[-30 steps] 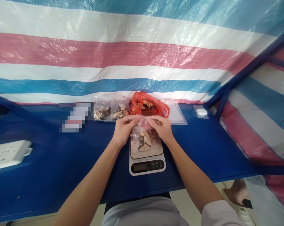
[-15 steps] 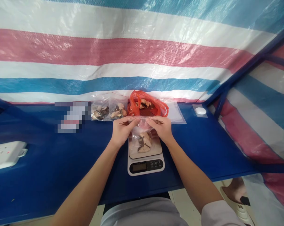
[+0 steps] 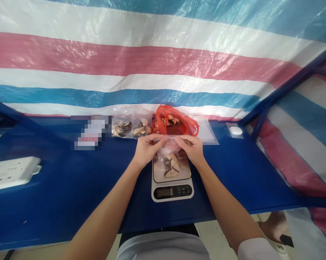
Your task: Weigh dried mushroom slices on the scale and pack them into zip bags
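Observation:
My left hand point(image 3: 148, 150) and my right hand point(image 3: 191, 148) pinch the top edge of a clear zip-top plastic bag point(image 3: 163, 160), one on each side of its mouth. Pieces of dried mushroom point(image 3: 171, 167) lie in the bag's lower part. The bag hangs over the steel pan of a white digital kitchen scale point(image 3: 172, 193), and its bottom seems to touch the pan. Behind my hands, a red plastic bag point(image 3: 159, 122) holds more mushroom slices. Two filled clear bags of mushroom pieces point(image 3: 132, 127) lie to its left.
A flat clear plastic bag point(image 3: 207, 133) lies right of the red bag. A blurred packet point(image 3: 91, 131), a white power strip point(image 3: 11, 172) and a small white round object point(image 3: 235, 130) sit on the blue table point(image 3: 57, 195). A striped tarp point(image 3: 152, 61) hangs behind.
The whole scene has shifted slightly right in view, and the tarp sits a little differently. My hands keep the same hold on the bag's mouth.

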